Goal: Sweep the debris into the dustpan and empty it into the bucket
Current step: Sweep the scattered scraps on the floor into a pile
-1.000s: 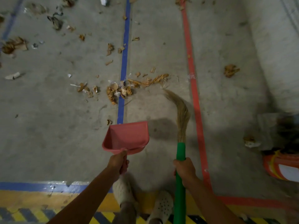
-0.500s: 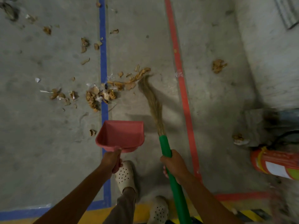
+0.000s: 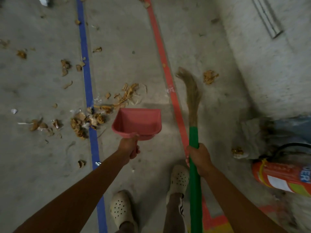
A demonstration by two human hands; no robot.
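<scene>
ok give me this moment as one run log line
left hand: holds pink plastic dustpan, empty | right hand: holds green-handled straw broom | brown debris pile: unswept | bucket: not visible

A blue tape line (image 3: 89,91) and a red tape line (image 3: 165,68) run lengthwise along the grey concrete floor (image 3: 42,165), well apart from each other. An orange fire extinguisher (image 3: 282,177) with a black hose lies on its side at the right edge, beside the base of a rough whitewashed wall (image 3: 272,68) that carries a grey conduit (image 3: 267,17) near the top. Two cream perforated clogs (image 3: 122,209) stand on the floor at the bottom of the view, between the two tape lines.
</scene>
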